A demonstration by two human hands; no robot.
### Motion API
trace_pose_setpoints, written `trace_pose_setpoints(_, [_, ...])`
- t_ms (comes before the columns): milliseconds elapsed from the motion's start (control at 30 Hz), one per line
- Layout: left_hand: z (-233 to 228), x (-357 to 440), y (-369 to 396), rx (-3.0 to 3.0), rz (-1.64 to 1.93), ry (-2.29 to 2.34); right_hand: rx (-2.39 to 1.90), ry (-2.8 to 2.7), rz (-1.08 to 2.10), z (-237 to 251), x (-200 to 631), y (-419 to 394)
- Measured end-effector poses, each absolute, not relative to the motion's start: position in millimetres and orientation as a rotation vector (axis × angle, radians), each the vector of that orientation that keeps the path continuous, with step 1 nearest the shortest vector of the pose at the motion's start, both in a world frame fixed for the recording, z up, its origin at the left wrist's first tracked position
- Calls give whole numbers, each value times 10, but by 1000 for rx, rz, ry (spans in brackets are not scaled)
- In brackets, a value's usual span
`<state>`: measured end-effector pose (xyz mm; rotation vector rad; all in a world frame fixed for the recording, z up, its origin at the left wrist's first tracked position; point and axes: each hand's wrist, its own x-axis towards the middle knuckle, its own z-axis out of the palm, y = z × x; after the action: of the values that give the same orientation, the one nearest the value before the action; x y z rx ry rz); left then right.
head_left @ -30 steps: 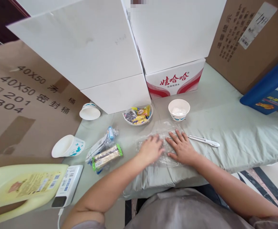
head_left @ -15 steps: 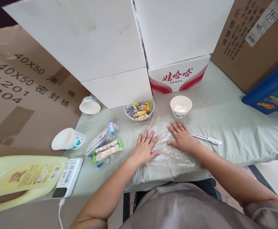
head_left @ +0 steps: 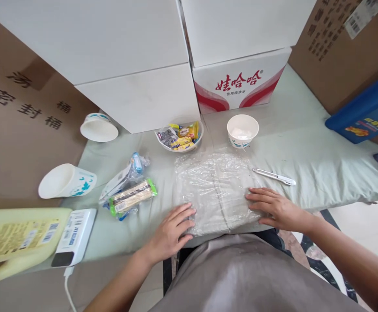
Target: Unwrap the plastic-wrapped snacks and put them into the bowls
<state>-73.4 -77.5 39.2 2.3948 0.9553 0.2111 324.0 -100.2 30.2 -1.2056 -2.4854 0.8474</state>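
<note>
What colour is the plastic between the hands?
The plastic is clear, best seen in the head view.

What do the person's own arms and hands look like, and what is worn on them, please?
The left hand and right hand are bare, with no gloves, rings or watch to be seen. The left forearm and right forearm show no sleeve within the frame. A plain grey-brown top covers the torso.

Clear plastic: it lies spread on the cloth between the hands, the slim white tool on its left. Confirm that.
Wrong side: the head view shows the slim white tool on the right of the clear plastic. The rest stands.
</note>
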Motion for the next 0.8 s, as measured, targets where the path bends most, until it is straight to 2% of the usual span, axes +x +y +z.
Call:
trace_pose_setpoints(167, [494,-743,-785,2053,277,957,-1258,-2235,1047,352,3262,-1162])
trace_pose_setpoints(300, [554,-689,-573,1828,314,1179,-1464,-1893,1117,412,3160,-1033])
trace_pose_setpoints(500, [470,-475,-58,1930,442,1756,-1793,-1700,698,249,2797,-473])
trace_pose_setpoints(633, [400,-342,134,2083,230,2014,-2007,-1886,306,121,2652,-195])
trace_pose_setpoints(800, [251,-321,192,2153,21,2128,-2197,-2033,83,22,2590,-103])
